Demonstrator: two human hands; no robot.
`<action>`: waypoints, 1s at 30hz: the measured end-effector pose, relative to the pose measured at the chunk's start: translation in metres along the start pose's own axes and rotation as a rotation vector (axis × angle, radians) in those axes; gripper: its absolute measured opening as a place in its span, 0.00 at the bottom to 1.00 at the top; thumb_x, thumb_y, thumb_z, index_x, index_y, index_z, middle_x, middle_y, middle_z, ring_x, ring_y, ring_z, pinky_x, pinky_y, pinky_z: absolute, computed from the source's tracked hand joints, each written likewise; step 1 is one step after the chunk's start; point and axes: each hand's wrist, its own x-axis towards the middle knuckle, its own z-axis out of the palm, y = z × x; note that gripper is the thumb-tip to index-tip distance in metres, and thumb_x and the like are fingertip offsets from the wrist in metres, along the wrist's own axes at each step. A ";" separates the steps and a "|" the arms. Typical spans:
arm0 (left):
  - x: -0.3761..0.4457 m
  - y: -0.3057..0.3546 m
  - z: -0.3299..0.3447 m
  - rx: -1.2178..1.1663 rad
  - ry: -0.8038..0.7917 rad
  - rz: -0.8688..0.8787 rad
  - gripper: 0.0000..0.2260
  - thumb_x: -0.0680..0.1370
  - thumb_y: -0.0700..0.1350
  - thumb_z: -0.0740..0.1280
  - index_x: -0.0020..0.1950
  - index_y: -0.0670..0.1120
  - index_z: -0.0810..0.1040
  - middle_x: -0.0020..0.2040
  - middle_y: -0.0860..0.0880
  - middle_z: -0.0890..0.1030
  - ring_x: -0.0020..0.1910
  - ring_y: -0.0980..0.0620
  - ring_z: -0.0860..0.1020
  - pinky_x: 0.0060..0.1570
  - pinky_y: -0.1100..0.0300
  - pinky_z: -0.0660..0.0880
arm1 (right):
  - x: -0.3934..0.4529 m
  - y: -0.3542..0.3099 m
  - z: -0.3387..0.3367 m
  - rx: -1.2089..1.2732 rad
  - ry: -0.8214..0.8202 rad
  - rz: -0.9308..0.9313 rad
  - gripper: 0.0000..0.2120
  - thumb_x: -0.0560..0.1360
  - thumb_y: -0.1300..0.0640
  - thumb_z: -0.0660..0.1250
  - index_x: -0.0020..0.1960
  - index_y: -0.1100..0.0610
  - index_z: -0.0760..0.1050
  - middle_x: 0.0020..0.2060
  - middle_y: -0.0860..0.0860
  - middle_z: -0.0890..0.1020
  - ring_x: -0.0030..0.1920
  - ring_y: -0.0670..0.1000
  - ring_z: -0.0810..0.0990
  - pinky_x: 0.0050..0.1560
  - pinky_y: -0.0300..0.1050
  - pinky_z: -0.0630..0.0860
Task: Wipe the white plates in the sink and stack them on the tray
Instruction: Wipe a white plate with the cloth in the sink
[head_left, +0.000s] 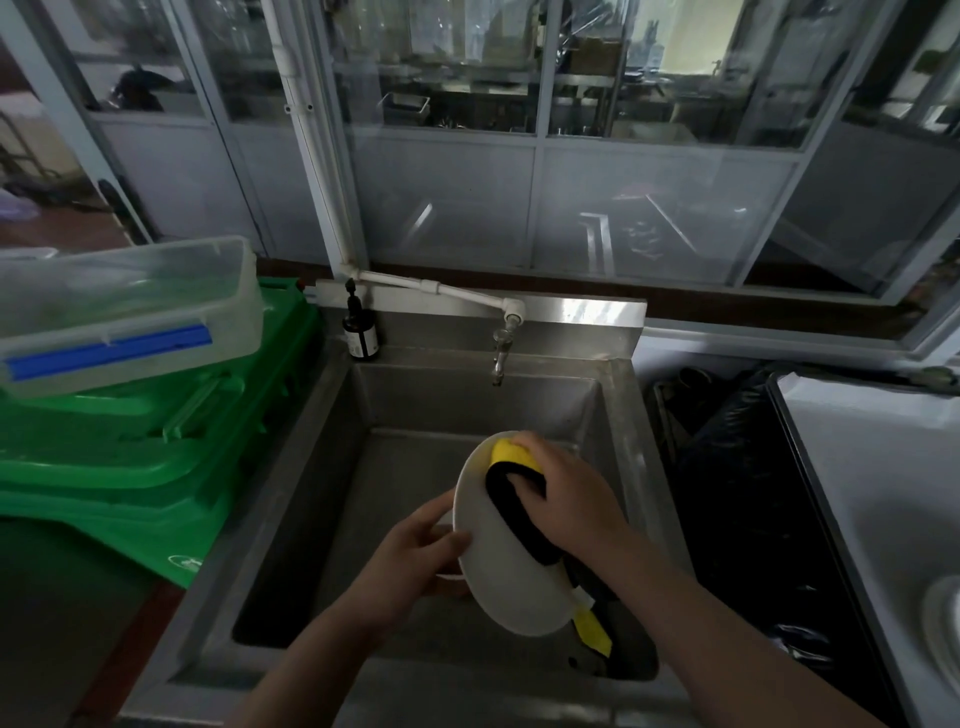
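White plate (506, 561) is held tilted on edge above the basin of the stainless steel sink (291, 525), its face turned toward the right. At far left a clear plastic container (130, 306) with a blue clip sits on top of a green bin lid (145, 447). Right of these, a dark pump bottle (360, 332) stands on the sink's back corner, and a tap (501, 348) hangs from a white pipe (431, 287) over the basin. The left hand (415, 553) grips the plate's left rim, thumb on the front face and fingers curled behind. The right hand (561, 493) presses a yellow and black cloth (519, 493) against the plate's face, fingers curled over it; the cloth's tail hangs below the plate's lower edge. Further right lies a black bin bag (753, 467), then the dark-edged tray (883, 493) at far right.
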 end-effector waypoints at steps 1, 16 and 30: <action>0.000 0.000 0.001 0.010 -0.002 0.005 0.18 0.81 0.38 0.64 0.67 0.56 0.74 0.56 0.39 0.84 0.56 0.37 0.82 0.56 0.39 0.79 | 0.002 0.001 -0.001 -0.001 0.002 0.006 0.18 0.80 0.51 0.65 0.69 0.49 0.70 0.56 0.45 0.78 0.54 0.44 0.75 0.49 0.32 0.69; 0.008 -0.001 0.009 0.042 -0.021 0.040 0.19 0.81 0.37 0.64 0.69 0.54 0.73 0.57 0.38 0.83 0.52 0.44 0.83 0.49 0.49 0.81 | 0.009 0.008 0.006 0.085 0.124 0.024 0.21 0.78 0.52 0.67 0.69 0.50 0.71 0.61 0.48 0.78 0.58 0.47 0.77 0.55 0.38 0.72; 0.012 -0.008 0.010 -0.005 -0.007 0.039 0.18 0.81 0.37 0.63 0.68 0.53 0.72 0.54 0.43 0.85 0.53 0.43 0.84 0.49 0.49 0.83 | -0.020 0.013 0.008 0.041 -0.203 -0.083 0.25 0.76 0.41 0.67 0.71 0.40 0.65 0.64 0.41 0.75 0.61 0.44 0.74 0.58 0.43 0.73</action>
